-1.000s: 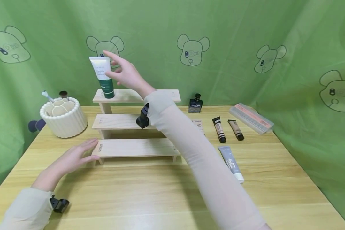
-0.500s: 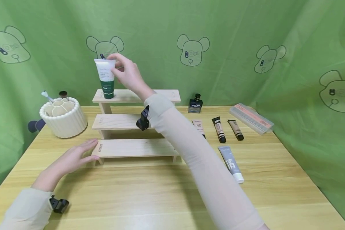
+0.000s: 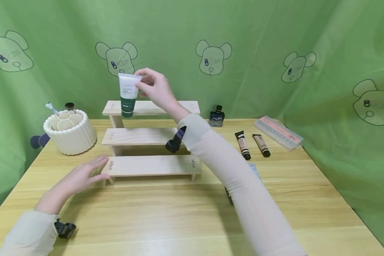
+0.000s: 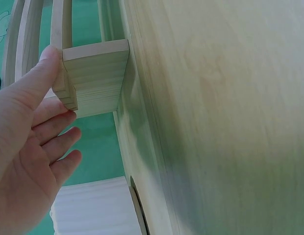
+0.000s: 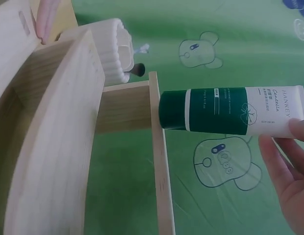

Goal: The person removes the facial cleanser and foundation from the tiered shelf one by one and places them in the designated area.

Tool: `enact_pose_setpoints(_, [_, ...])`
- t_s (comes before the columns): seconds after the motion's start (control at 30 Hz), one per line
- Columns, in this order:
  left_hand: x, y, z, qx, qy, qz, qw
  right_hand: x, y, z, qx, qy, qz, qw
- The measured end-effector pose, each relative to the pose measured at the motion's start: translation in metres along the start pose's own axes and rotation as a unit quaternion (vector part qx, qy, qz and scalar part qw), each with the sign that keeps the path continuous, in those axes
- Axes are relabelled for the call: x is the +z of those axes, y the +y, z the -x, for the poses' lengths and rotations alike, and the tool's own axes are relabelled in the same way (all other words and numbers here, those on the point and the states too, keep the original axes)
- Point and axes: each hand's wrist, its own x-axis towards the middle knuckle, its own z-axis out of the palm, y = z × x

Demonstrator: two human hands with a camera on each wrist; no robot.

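Observation:
My right hand (image 3: 158,89) pinches the flat crimped end of a white and green cleanser tube (image 3: 128,96) between thumb and fingers. The tube hangs cap down; in the right wrist view, its dark green cap (image 5: 174,110) comes right up to the edge of the top board (image 5: 161,161). A three-tier wooden shelf (image 3: 150,165) stands on the table. My left hand (image 3: 80,176) rests at the left end of its lowest board, fingers fairly straight. In the left wrist view, the thumb touches the front of that board end (image 4: 68,93), with the other fingers loosely beside it.
A white ribbed brush holder (image 3: 72,137) stands left of the shelf. At right are a dark perfume bottle (image 3: 216,118), two small black-capped tubes (image 3: 243,145) and a clear flat case (image 3: 278,132). My right sleeve mostly covers a grey-blue tube (image 3: 255,171). A green curtain (image 3: 259,28) hangs behind.
The right hand first stood open beside the tube on the top board, then took hold of its upper end. Tube and hand have moved right and toward me. The left hand stayed put.

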Motion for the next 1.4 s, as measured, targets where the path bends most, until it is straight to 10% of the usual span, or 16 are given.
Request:
enact_pose_setpoints(0.33, [-0.001, 0.001, -0.001, -0.002, 0.0, -0.001, 1.0, -0.056, 0.013, 0.035, -0.019, -0.003, -0.035, 0.9992])
enact_pose_setpoints(1.4, [0.002, 0.003, 0.003, -0.004, 0.005, 0.002, 1.0, -0.25, 0.089, 0.189, 0.094, 0.098, -0.048, 0.9896])
